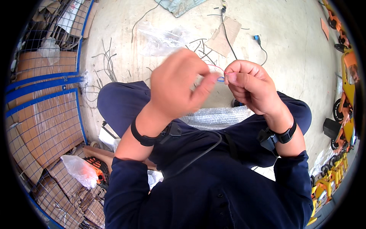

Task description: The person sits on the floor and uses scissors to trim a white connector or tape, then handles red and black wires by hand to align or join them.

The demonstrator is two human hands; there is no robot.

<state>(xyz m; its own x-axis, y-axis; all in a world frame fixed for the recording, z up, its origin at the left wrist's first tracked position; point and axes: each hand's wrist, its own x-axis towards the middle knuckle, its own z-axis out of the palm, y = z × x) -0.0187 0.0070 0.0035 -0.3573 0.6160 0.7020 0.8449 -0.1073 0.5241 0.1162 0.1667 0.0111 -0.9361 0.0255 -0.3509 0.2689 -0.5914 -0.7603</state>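
Note:
Both hands are raised in front of my crossed legs, with thin wires between them. My right hand pinches a thin red wire and a small loop of blue wire between thumb and curled fingers. Just left of it is my left hand, smeared by motion. The red wire runs toward its fingertips, but whether they grip it I cannot make out. Across my lap curves a grey cable; where it ends is hidden. Each wrist wears a black strap with a small box.
Bubble wrap lies before my legs. On the floor are cut black cables, clear plastic film, a cardboard piece and a blue connector. Blue wire-mesh cages with cardboard stand left; yellow-orange wheeled equipment lines the right.

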